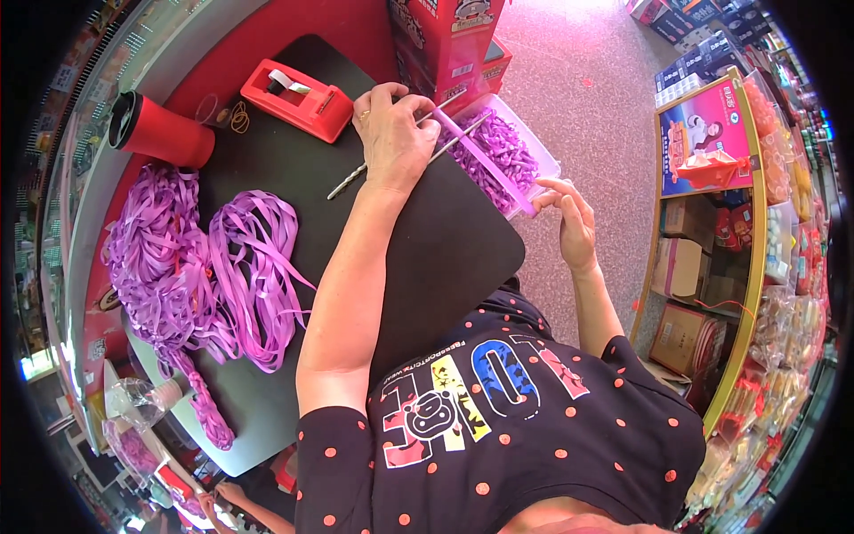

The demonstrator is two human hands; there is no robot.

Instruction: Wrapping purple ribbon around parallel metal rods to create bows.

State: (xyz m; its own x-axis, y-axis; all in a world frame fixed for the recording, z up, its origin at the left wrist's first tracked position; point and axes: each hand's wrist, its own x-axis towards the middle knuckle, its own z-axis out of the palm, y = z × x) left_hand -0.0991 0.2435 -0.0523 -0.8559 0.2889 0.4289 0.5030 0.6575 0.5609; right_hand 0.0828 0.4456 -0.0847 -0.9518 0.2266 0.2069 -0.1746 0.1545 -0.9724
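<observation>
My left hand (391,133) is closed over the dark tabletop, around thin metal rods (345,182) that stick out on both sides of it. A flat purple ribbon (485,160) runs taut from beside its fingertips to my right hand (572,222). There the thumb and forefinger pinch the ribbon's other end, the remaining fingers loosely bent. Beneath the ribbon, a clear plastic box (550,166) at the table edge holds many small folded purple ribbon pieces (505,142). How the ribbon meets the rods is partly hidden by my left fingers.
Large bundles of purple ribbon (165,258) and a looped ribbon hank (258,276) lie on the left. Behind them are a red tumbler (165,131) and a red tape dispenser (298,100). A red carton (445,44) stands beyond the box. Stocked shelves (712,267) line the right.
</observation>
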